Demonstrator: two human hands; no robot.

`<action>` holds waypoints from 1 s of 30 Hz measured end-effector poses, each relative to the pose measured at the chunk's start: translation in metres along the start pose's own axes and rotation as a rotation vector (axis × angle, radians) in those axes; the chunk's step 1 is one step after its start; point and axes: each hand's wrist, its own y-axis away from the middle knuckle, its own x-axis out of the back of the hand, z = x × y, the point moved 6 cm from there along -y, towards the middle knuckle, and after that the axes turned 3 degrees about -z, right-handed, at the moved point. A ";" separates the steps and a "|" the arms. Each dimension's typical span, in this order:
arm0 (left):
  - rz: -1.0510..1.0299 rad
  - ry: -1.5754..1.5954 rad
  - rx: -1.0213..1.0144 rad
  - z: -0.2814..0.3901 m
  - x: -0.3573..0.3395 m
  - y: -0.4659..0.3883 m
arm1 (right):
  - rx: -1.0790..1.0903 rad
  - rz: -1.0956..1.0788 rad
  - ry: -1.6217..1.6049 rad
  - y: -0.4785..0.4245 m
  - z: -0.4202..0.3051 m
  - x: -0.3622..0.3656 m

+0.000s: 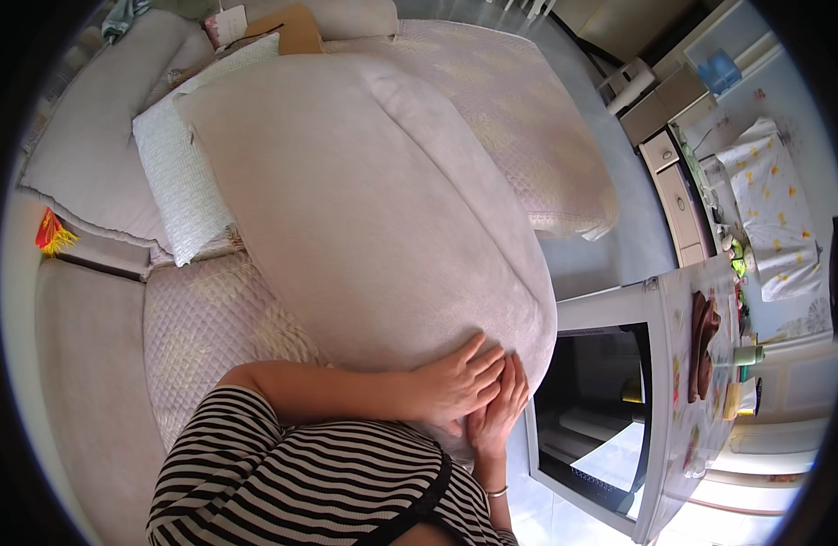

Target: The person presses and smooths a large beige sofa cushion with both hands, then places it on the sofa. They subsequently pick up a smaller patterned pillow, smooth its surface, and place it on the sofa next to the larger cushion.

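A large beige sofa cushion (364, 205) lies flat before me, its near end against my body. My left hand (460, 385) reaches across from the left, fingers over the top of the cushion's near right corner and thumb on its near side. Close against it, my right hand (502, 406), with a bangle at the wrist, holds the same corner. The fingers of both hands meet there. What the palms cover is hidden. Under the cushion's left edge sits a pale patterned pillow (180, 170).
A quilted sofa cover (200, 321) spreads under the cushion. More beige cushions (105, 136) and a cardboard piece (293, 27) are at the back left. Close on my right stands a white table (654, 403) with a dark glossy side panel, a brown cloth item (702, 345) on top.
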 end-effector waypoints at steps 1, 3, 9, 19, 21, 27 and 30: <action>-0.012 -0.012 -0.037 0.007 -0.005 -0.001 | -0.011 -0.004 0.009 0.008 0.000 0.000; 0.077 -0.084 -0.041 0.011 -0.013 -0.008 | -0.056 0.041 -0.010 0.016 0.004 0.002; 0.130 -0.156 -0.052 0.010 -0.033 -0.036 | -0.227 0.083 -0.019 0.000 0.034 -0.009; 0.207 0.110 -0.010 -0.007 -0.030 -0.041 | -0.290 0.150 0.049 -0.020 0.077 -0.023; 0.217 0.112 -0.001 -0.009 -0.033 -0.042 | -0.301 0.149 0.041 -0.024 0.083 -0.025; 0.189 0.132 0.009 -0.006 -0.032 -0.042 | -0.216 0.184 -0.004 -0.035 0.084 -0.018; 0.195 0.092 -0.010 0.000 -0.028 -0.035 | -0.203 0.195 0.008 -0.029 0.079 -0.013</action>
